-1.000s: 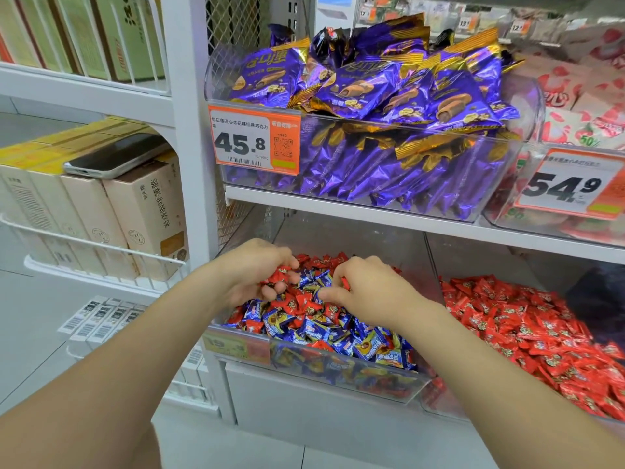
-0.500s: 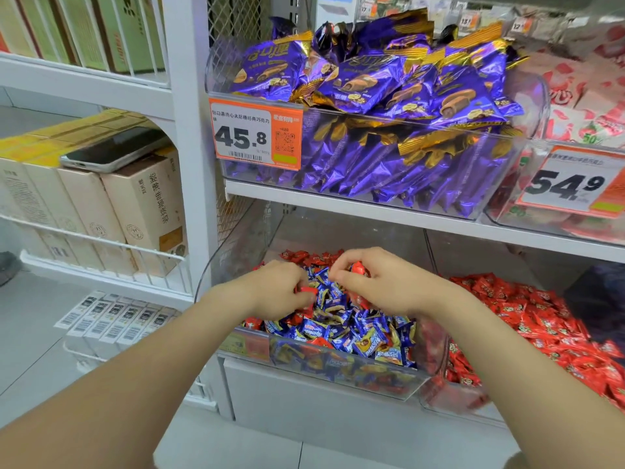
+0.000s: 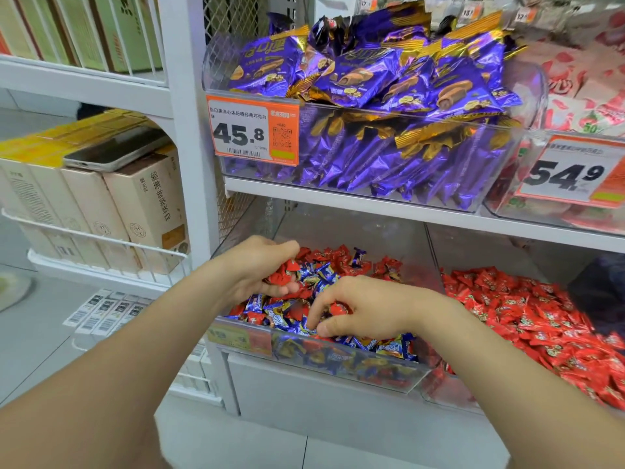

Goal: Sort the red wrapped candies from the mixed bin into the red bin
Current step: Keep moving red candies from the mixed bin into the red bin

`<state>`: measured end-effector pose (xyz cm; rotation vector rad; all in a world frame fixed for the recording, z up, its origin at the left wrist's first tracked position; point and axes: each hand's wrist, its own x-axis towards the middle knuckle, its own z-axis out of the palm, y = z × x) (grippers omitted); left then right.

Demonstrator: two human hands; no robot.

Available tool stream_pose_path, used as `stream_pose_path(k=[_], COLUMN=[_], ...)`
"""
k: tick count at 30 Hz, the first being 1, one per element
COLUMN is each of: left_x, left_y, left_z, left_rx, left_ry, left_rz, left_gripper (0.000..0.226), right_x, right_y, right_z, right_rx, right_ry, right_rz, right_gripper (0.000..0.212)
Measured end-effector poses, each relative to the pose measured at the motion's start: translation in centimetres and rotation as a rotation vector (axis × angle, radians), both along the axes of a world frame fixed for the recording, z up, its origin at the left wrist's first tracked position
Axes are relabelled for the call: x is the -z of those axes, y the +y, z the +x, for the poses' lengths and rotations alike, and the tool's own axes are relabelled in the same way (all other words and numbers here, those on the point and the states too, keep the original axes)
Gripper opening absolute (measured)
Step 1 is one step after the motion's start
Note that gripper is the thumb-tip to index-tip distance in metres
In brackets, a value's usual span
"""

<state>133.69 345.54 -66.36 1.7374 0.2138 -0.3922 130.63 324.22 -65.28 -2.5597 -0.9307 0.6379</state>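
The mixed bin [image 3: 341, 362], a clear plastic tub on the lower shelf, holds blue and red wrapped candies. My left hand [image 3: 260, 265] is curled over its left part and grips several red candies [image 3: 282, 272]. My right hand [image 3: 365, 308] is lower, near the bin's front, fingers curled round a red candy [image 3: 339, 309] while its fingertips dig among blue ones. More red candies [image 3: 341, 257] lie at the back of the bin. To the right, the red bin [image 3: 439, 392] is filled with red candies only.
A shelf board [image 3: 372, 204] hangs just above both bins, carrying a clear bin of purple packets [image 3: 389, 96] with a 45.8 price tag. Boxes with a phone [image 3: 115, 150] on top fill the left rack. A dark object [image 3: 598, 289] sits at the far right.
My right hand has dropped from above the pile's middle down towards the bin's front. My left hand has shifted back and up, still full of red candies.
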Motion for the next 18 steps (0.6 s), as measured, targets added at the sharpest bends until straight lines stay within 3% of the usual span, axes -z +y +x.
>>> stream_pose_path(k=[4,9,13,18], left_x=[0.4,0.6,1.4,2.2], left_y=[1.3,2.1,2.2,1.2], left_z=[0.3,0.1,0.2,0.2], left_rx=[0.058,0.323,0.512,0.659], left_ry=[-0.137,-0.401,-0.331,-0.439], left_rz=[0.27,0.814,0.912,0.994], left_gripper=[0.014,0.025,0.025,0.039], right_x=[0.5,-0.1,-0.8,-0.1], right_y=[0.7,1.1,0.6,0.5], right_z=[-0.3,-0.3,0.3,0.7], right_rx=[-0.027,0.086,0.24,0.339], right_ry=[-0.037,-0.171,-0.221,-0.178], right_rz=[-0.059,-0.06,0.044,0.097], right_gripper=[0.014,0.033,0.036,0.022])
